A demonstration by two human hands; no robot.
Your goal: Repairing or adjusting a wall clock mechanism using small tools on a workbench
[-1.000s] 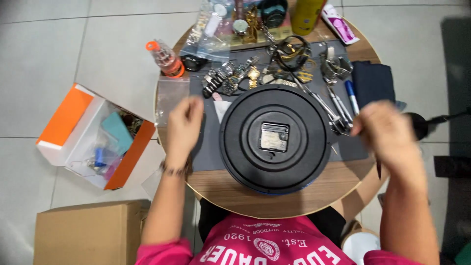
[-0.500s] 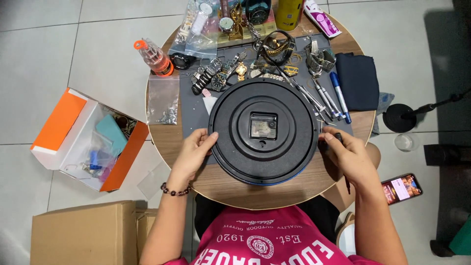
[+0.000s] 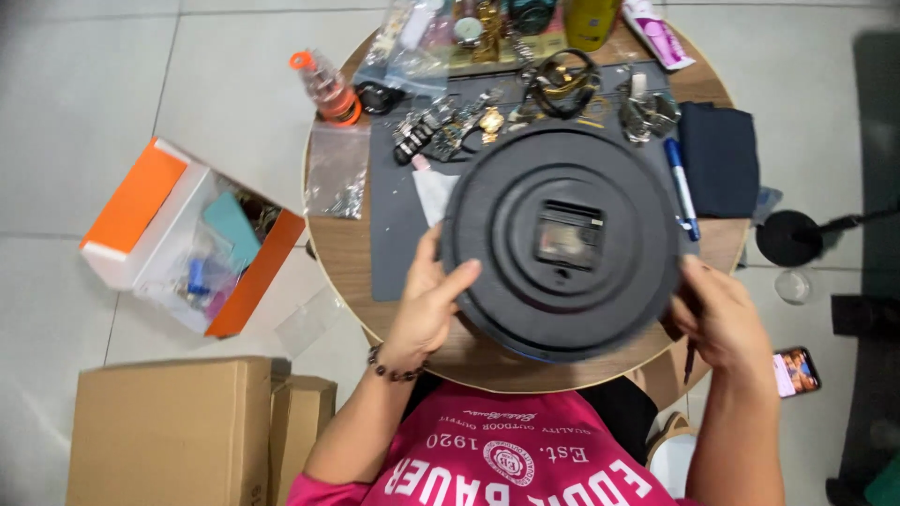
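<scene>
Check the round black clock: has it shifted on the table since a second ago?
Yes. The black clock now covers the tools that lay clear of its right edge beside the blue pen, so it has shifted right, gripped by both hands.

clock [image 3: 562,239] face hidden underneath, motion-blurred rim, bottle [image 3: 592,19] cut off

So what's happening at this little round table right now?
A person holds a round black wall clock back-side up, the left hand gripping its left rim and the right hand its lower right edge. The clock's movement box faces the camera. It sits over a grey mat on the round wooden table, among wristwatches, a blue pen and a dark cloth.
</scene>
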